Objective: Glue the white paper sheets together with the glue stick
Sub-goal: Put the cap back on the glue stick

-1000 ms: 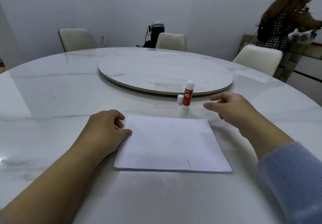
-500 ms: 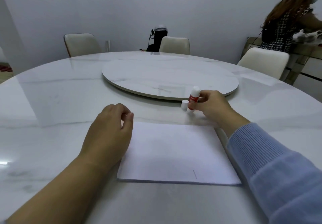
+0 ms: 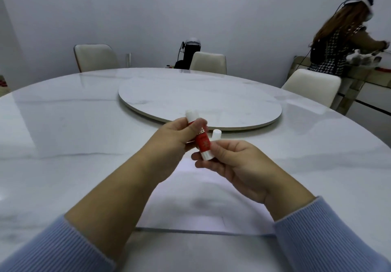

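Observation:
A red and white glue stick (image 3: 202, 139) is held tilted in the air above the table, white tip pointing up and away. My left hand (image 3: 175, 136) grips its upper part and my right hand (image 3: 234, 163) pinches its white lower end. The loose white cap (image 3: 216, 134) stands on the table just behind the glue stick. The stack of white paper sheets (image 3: 196, 204) lies flat on the table under both forearms, partly hidden by them.
The round white marble table (image 3: 63, 144) carries a raised turntable (image 3: 201, 100) in its middle. Cream chairs (image 3: 95, 58) stand around the far side. Another person (image 3: 338, 43) stands at a side counter at the far right.
My right hand lifted the glue stick off the table and brought it toward me. My left hand left the paper and took hold of the stick's upper part. The cap stayed put.

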The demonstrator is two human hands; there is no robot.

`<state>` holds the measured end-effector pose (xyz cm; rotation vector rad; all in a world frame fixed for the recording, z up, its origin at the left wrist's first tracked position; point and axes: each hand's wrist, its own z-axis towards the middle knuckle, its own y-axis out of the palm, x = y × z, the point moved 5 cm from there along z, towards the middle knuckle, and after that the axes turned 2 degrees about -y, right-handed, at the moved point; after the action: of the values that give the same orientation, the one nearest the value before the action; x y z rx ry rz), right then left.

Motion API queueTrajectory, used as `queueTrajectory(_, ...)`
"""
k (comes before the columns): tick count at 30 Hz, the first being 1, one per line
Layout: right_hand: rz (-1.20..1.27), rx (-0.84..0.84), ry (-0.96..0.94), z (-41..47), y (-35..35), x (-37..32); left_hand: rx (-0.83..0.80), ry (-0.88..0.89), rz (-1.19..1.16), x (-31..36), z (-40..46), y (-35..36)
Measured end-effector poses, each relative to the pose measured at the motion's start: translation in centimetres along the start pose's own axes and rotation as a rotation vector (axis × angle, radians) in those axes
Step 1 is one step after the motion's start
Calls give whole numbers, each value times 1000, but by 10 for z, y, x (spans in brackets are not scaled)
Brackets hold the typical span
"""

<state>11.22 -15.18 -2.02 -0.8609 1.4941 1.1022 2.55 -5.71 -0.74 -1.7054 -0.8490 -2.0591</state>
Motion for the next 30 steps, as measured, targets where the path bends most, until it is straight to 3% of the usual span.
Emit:
queueTrajectory(6,279,20,118,-1,4,3,-84,38,-67,4,-2,-8)
queueTrajectory(12,20,234,-91,3,-4,-2,49,143,-8,11,-3,-10)
queueTrajectory(16,263,130,114,3,4,7,20,127,-31,13,-5,-12)
queueTrajectory(21,309,218,-7,3,6,6,20,121,-51,12,-5,-14)
queueTrajectory(25,399,131,196,2,10,11,11,108,-88,11,-5,-13)
queueTrajectory(30,408,111,108,1,6,6,11,126,-49,11,-6,-11)
